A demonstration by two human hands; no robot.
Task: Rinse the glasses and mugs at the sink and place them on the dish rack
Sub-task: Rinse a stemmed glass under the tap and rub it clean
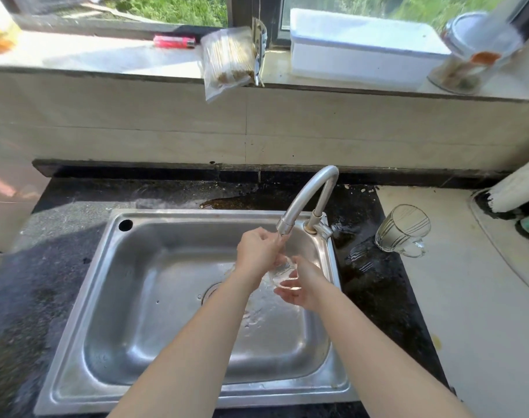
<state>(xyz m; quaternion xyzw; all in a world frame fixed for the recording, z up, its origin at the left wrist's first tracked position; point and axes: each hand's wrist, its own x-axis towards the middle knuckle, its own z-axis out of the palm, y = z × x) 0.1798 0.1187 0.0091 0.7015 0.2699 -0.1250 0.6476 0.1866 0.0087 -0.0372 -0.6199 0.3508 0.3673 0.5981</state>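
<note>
A small clear glass (282, 274) is held over the steel sink (112, 297), just under the spout of the curved tap (305, 200). My right hand (302, 286) cups it from below and the right, fingers curled round it. My left hand (258, 251) is above it, its fingers going into or over the glass mouth beneath the running water. A clear glass mug (403, 230) with thin line markings lies on its side on the pale surface right of the sink.
Wet black counter (45, 282) surrounds the sink. On the window ledge stand a white box (359, 49), a plastic bag of sticks (227, 60), a red lighter (174, 42) and a glass jar (471, 55). A white pipe (519, 188) rises at the far right.
</note>
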